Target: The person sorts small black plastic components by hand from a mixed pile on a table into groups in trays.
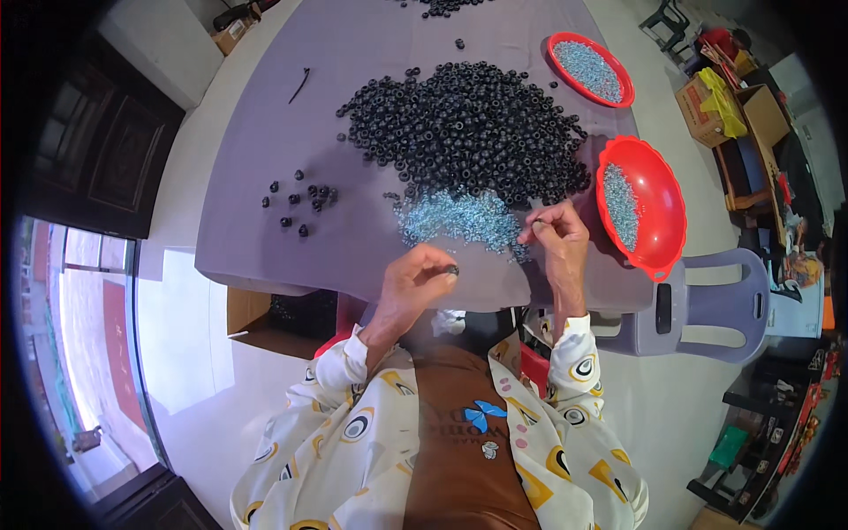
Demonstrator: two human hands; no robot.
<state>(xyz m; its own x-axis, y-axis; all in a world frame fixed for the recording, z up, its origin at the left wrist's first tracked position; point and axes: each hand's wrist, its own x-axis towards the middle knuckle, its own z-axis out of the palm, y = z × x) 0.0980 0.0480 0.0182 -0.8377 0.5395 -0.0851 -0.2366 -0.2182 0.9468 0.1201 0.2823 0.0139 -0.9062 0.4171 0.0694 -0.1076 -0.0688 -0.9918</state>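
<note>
My left hand (417,281) is closed near the table's front edge, pinching a small black ring (452,269) at its fingertips. My right hand (555,231) is pinched shut just to the right, at the edge of a heap of small clear blue-grey pieces (459,216); whatever it holds is too small to make out. Behind that heap lies a large pile of black rings (468,128) on the grey table (371,53).
A red bowl (658,190) with clear pieces sits at the right table edge, a second red dish (589,69) farther back. Several loose black rings (300,199) lie at the left. A cardboard box (274,318) stands under the table, a grey plastic chair (707,305) at the right.
</note>
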